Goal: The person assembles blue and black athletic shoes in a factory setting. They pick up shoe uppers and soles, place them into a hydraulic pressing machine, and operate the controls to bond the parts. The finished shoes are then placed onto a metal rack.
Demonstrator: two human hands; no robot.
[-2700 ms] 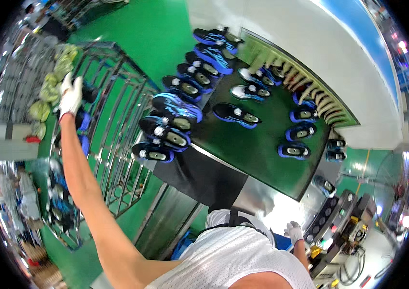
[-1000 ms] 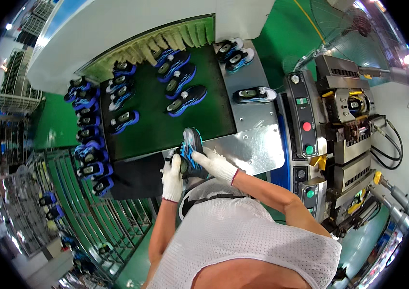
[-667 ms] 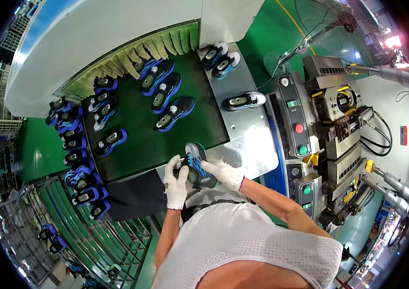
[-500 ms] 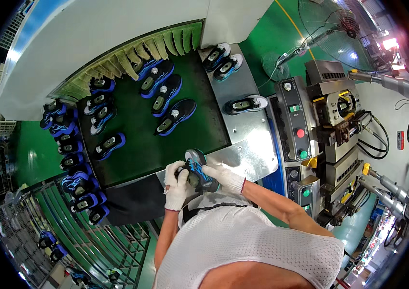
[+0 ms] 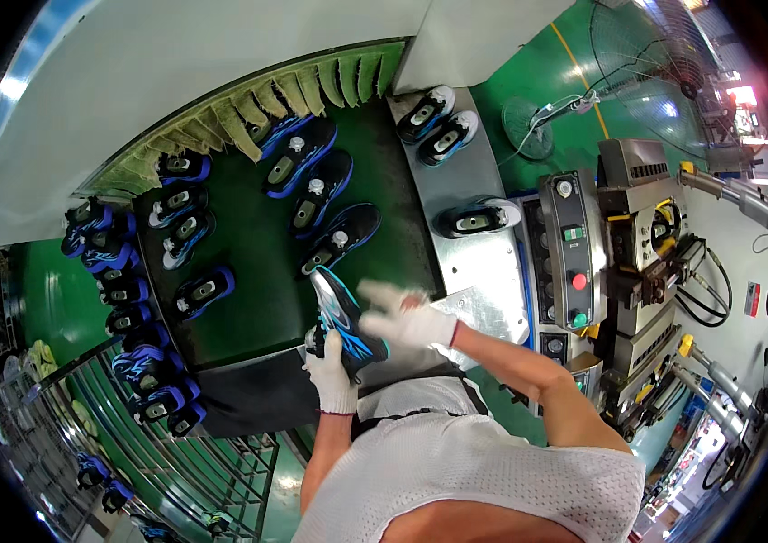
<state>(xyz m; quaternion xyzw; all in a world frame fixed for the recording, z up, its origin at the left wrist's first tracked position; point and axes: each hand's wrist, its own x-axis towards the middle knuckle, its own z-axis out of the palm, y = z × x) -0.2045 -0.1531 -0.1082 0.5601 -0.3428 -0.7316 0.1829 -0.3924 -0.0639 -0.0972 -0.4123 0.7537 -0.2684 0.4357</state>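
My left hand point(image 5: 331, 371), in a white knit glove, grips a shoe point(image 5: 339, 312) by its lower end. The shoe is black and grey with bright blue stripes, and it tilts up over the near edge of the green belt point(image 5: 266, 308). Beside it my right hand point(image 5: 407, 317), gloved as well, has its fingers apart and holds nothing; its fingertips are smeared by motion. Just beyond the held shoe lies a dark shoe with a blue sole edge point(image 5: 343, 237). I cannot tell whether the right hand touches the held shoe.
Several dark shoes point(image 5: 187, 237) lie on the belt below a fabric strip curtain point(image 5: 248, 113). More line the left rack point(image 5: 144, 362). Three shoes stand on the metal ledge point(image 5: 483, 262). A button panel point(image 5: 574, 253) and a press machine point(image 5: 642, 244) are at the right, a fan point(image 5: 646, 63) behind.
My right hand has let go of the shoe and moved off its side. The left hand has turned the shoe more upright. The view has shifted slightly.
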